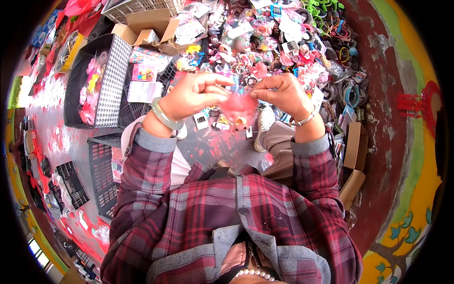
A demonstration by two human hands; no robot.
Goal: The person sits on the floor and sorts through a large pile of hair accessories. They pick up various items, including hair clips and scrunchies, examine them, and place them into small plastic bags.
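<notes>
Thumb and finger of the right hand (283, 92) make a tight grip on the top edge of a clear bag (240, 106) with something pink in it. Left hand (194, 94) has its grip partly closed, touching the bag's upper left side; I cannot tell if it pinches the bag. The bag hangs between the two hands, above the grey floor (208, 154). From the bag, the left hand is near 9 o'clock and the right hand is near 2 o'clock. A pale green bangle (166, 115) is on the left wrist, and a thin silver bracelet (305, 117) is on the right.

Just beside the bag, near 8 o'clock, is a small white card (201, 120). One white shoe (263, 127) is near 4 o'clock. At 12 o'clock is a big pile of little things (259, 71), many of them pink. Bright green hoops (326, 12) lie near 1 o'clock.

Farther out, a brown open box (151, 31) sits toward 10 o'clock. Near 9 o'clock is a black-and-white box (111, 83) with pink and yellow things inside. A black basket (103, 175) stands at 8 o'clock. Nearly at 4 o'clock is another brown box (354, 146). The checked shirt (213, 208) is at 6 o'clock.
</notes>
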